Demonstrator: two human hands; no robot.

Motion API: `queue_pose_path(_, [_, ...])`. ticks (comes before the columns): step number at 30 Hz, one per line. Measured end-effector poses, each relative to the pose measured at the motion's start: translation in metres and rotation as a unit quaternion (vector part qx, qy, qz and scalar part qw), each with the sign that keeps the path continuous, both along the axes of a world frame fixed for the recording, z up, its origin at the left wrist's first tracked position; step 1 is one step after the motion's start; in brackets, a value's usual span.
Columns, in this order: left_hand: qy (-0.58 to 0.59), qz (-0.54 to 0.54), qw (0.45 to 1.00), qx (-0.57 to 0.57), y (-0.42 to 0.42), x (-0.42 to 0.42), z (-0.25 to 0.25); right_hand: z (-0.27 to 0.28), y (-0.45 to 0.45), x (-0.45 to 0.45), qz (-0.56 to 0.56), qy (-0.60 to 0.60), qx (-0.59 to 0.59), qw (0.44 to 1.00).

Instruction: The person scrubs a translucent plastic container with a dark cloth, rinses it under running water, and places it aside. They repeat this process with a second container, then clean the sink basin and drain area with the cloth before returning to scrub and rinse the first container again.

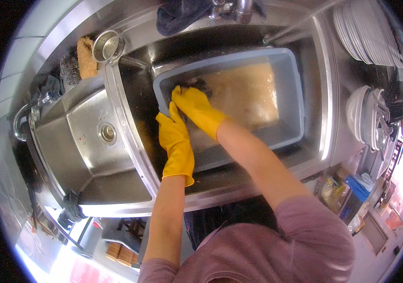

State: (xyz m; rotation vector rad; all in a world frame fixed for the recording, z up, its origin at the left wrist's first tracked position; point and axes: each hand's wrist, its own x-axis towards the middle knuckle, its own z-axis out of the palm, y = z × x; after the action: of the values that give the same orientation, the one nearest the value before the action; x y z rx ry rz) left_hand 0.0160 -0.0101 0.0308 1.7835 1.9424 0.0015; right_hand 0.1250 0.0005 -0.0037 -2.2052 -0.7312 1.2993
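Observation:
Both hands wear yellow rubber gloves. My left hand [175, 138] is at the left wall of a grey-blue plastic tub [298, 102], with its thumb apart and its fingertips close to the other glove. Inside the tub's left end, my right hand [194, 106] is bent against a dark wet item [201, 85], perhaps a cloth; the fingers hide part of it, and whether they grip it cannot be told. Cloudy brownish water [240, 92] lies in the tub, which stands in a large stainless steel sink basin [311, 49].
A smaller steel sink basin [81, 141] adjoins at the left. On the back ledge are a perforated metal strainer cup [107, 46], a tan scrubber [86, 58] and a steel wool pad [69, 70]. Stacked white plates [364, 32] and bowls [358, 115] stand at the right. A faucet [244, 9] is behind.

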Motion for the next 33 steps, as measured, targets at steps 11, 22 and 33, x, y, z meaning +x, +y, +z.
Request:
queue_pose_path(11, [-0.008,0.002,1.0,0.015,-0.004,0.003,0.01,-0.057,-0.125,-0.047,0.348,-0.06,0.001,0.935])
queue_pose_path(22, [0.001,0.001,1.0,0.016,-0.005,-0.001,0.004,-0.034,-0.132,0.04,0.409,-0.193,-0.023,0.892])
queue_pose_path(33, [0.035,0.008,0.999,0.014,-0.004,-0.001,0.0,0.001,-0.173,0.137,0.319,-0.247,-0.159,0.901])
